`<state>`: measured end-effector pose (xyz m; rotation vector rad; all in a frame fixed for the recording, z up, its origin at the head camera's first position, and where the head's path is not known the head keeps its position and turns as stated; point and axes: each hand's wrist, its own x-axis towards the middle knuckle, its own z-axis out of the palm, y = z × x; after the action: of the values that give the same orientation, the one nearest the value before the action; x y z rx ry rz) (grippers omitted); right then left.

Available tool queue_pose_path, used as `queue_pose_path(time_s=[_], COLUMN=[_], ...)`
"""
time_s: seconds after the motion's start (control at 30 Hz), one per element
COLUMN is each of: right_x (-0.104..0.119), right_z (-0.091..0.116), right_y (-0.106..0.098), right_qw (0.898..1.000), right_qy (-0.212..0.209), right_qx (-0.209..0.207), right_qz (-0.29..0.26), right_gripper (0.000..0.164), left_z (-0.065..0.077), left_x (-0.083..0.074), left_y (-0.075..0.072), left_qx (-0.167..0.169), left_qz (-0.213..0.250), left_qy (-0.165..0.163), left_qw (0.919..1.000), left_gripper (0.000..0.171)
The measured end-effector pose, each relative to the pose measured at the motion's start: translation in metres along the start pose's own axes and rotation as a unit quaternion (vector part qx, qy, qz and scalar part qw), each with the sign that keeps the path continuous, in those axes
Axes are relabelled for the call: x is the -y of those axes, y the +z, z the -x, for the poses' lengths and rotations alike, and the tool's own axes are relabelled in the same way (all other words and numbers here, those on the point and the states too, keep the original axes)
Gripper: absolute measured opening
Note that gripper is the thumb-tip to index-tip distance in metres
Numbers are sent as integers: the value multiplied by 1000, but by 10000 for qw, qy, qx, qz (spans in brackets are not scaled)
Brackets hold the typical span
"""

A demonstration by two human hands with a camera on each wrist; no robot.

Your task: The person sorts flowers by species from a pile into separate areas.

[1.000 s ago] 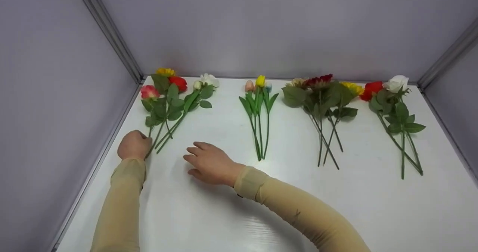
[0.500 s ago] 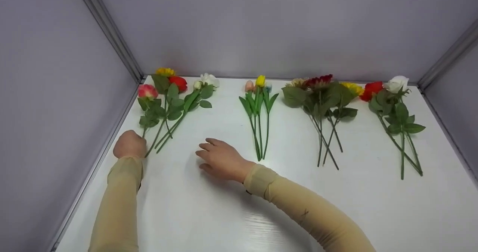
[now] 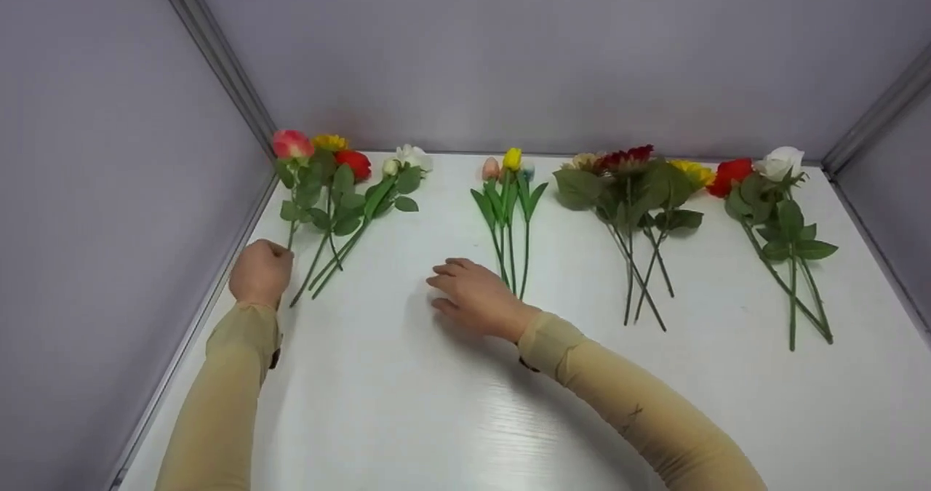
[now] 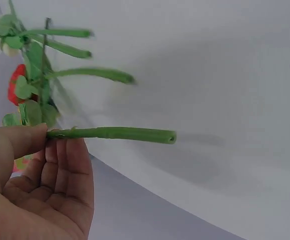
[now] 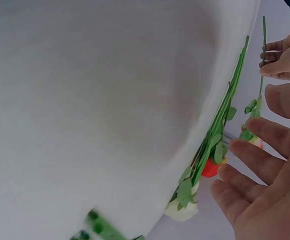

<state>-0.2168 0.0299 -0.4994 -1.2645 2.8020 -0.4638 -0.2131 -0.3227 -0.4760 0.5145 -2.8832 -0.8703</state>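
Note:
My left hand pinches the stem of a pink rose between thumb and fingers, at the table's left side. In the left wrist view the stem's cut end sticks out past the fingers, its shadow on the table beside it. Right by the rose lie a yellow flower, a red flower and a white flower, stems toward me. With fingers spread and holding nothing, my right hand hovers over the table, overlapping the lower stems of the tulips.
Farther right lies a bunch with dark red flowers and a yellow flower, stems crossed. A red flower and a white rose lie at the far right. Grey panels enclose the white table at back and sides.
The left hand has shifted the pink rose left, then farther back, so its bloom now stands higher beside the yellow flower. My right hand has moved rightward to the tulip stems.

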Motion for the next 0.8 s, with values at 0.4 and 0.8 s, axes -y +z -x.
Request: queue_pose_path(time_s=[0.4, 0.8], right_x=[-92, -99], right_z=[56, 86], right_y=[-54, -90], right_qw=[9049, 7684], right_qy=[2319, 2361], right_qx=[-1464, -2275], right_qz=[-3256, -5497], right_gripper=[36, 46], left_z=[45, 105], left_x=[-155, -257], left_y=[73, 152], left_qx=[1372, 2116], left_qz=[2650, 3824], left_qy=[902, 1523], left_qw=[9502, 8865], left_gripper=[25, 18])
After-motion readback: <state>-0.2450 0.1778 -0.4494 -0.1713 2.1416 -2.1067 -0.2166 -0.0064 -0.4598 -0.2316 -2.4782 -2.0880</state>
